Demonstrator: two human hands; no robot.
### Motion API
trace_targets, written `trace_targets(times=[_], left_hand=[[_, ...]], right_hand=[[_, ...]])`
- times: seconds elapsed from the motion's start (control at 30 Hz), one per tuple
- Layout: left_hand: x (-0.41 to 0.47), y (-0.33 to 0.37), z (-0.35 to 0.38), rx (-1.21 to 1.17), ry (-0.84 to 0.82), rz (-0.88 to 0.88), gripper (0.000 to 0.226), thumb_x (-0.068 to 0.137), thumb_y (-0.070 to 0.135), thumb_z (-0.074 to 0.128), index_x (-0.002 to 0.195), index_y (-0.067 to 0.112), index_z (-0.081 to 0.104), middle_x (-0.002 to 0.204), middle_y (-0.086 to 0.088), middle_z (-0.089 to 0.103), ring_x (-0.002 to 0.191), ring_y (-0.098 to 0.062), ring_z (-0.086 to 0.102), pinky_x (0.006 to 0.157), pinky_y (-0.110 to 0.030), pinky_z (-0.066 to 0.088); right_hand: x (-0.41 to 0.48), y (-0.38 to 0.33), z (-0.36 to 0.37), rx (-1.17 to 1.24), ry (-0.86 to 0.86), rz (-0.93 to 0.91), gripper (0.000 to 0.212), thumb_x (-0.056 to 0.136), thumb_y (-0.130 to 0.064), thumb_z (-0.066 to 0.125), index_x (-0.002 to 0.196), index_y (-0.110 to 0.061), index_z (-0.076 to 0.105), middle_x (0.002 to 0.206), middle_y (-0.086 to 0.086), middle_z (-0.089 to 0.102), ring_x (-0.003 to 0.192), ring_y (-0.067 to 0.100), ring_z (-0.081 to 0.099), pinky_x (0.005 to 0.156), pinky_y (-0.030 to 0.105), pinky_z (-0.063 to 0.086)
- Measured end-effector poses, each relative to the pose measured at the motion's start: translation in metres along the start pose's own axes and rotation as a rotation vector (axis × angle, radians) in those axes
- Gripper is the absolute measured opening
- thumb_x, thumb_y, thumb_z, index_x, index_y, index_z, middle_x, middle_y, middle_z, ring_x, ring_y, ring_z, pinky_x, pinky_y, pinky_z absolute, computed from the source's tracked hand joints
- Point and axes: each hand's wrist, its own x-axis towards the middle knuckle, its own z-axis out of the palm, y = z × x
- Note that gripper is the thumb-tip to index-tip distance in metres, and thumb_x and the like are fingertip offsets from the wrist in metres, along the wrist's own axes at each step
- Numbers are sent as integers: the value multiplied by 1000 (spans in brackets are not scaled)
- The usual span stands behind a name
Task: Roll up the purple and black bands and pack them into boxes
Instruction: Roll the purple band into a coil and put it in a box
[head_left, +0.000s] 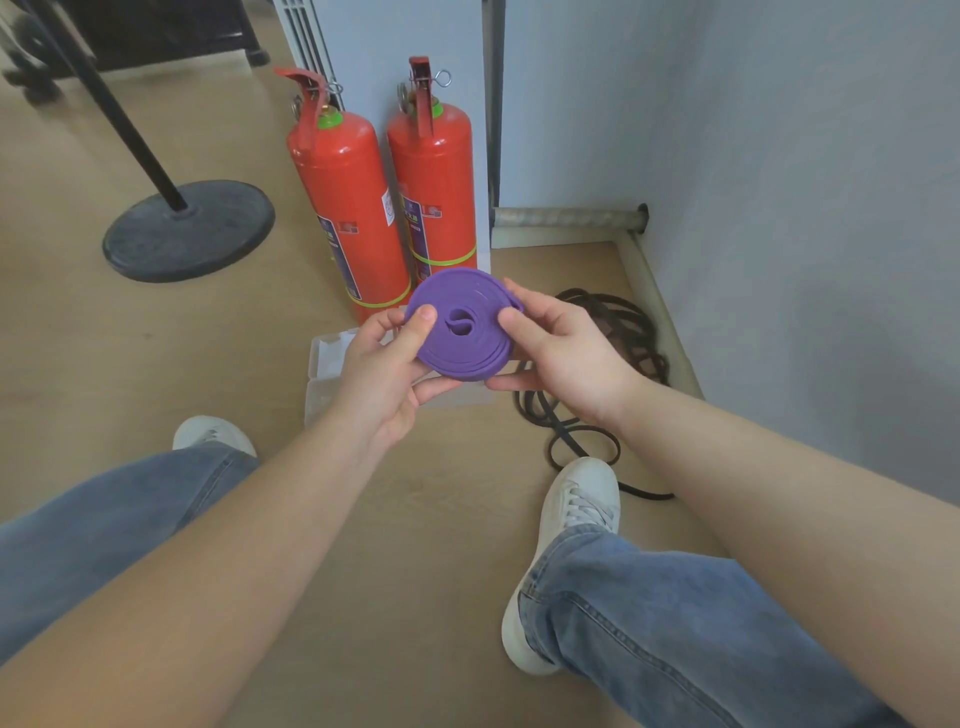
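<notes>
We hold the coiled purple band (462, 325) between left hand (382, 366) and right hand (563, 353), above the clear box (324, 374); black band (623, 353) loose beside the wall; open floor left.

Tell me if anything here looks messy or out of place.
Only the black band: it lies loose and tangled on the wooden floor by the wall, not yet rolled. The purple band is neatly coiled between left hand and right hand.

floor (156, 332): light wood planks | walls (779, 156): pale grey-blue, meeting in a corner | two red fire extinguishers (343, 208) upright (side by side) | black round stand base (189, 228) at left
</notes>
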Motion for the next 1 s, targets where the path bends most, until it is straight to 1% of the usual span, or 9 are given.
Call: trace_targets(times=[0.13,0.27,0.37,0.5,0.63,0.73,0.83,0.9,1.0], left_hand=[[16,-11,-6,37,21,-32,19,95,23,67,94,21,48,112,-17,74,94,-32,75,67,-45,62],[32,-16,-13,19,5,-93,13,99,27,61,99,20,50,119,-12,72,100,-29,74,74,-47,62],[37,-16,-15,-38,-3,-144,5,101,22,54,105,20,50,122,-13,71,99,-28,74,74,-44,62],[58,-23,-39,-107,56,-142,12,99,11,55,103,19,48,118,-17,71,95,-31,74,71,-44,63],[74,-29,-58,-135,65,-155,10,98,9,58,99,17,52,115,-17,73,95,-32,74,75,-45,63],[88,-32,-76,-133,93,-162,10,98,9,61,104,14,56,117,-17,72,101,-33,73,77,-47,63],[106,-33,-94,-92,115,-159,17,97,12,64,112,14,56,119,-16,72,103,-33,73,75,-46,63],[116,-34,-106,-26,123,-174,19,97,14,64,114,14,55,121,-16,70,101,-32,74,76,-48,63],[130,-39,-128,79,163,-182,15,96,14,66,109,14,59,123,-15,68,102,-30,73,80,-53,61]], right_hand=[[13,8,5,-44,31,73,39,107,-15,50,146,-18,47,130,5,65,105,24,74,69,43,65],[33,17,8,63,105,123,33,105,-12,54,134,-9,40,127,10,65,92,27,76,64,38,64],[42,24,11,99,160,109,23,103,-11,57,122,-5,46,122,15,67,86,27,77,62,37,64],[69,39,31,67,186,131,8,104,-15,57,110,-11,54,120,14,69,90,30,77,62,36,63],[92,57,41,52,172,201,27,101,-15,62,126,-7,55,125,15,67,86,26,78,65,33,63],[102,74,51,21,81,199,53,89,-7,76,136,-11,52,136,5,57,97,24,76,73,34,63],[113,92,66,-140,-4,168,77,76,-3,87,140,-19,48,132,-4,58,99,21,75,73,30,62],[123,106,75,-279,40,153,79,71,-7,90,138,-17,50,128,-2,61,98,21,73,73,27,60],[139,131,88,-397,72,172,79,67,-19,94,135,-18,55,120,-4,65,101,17,67,81,24,56]])
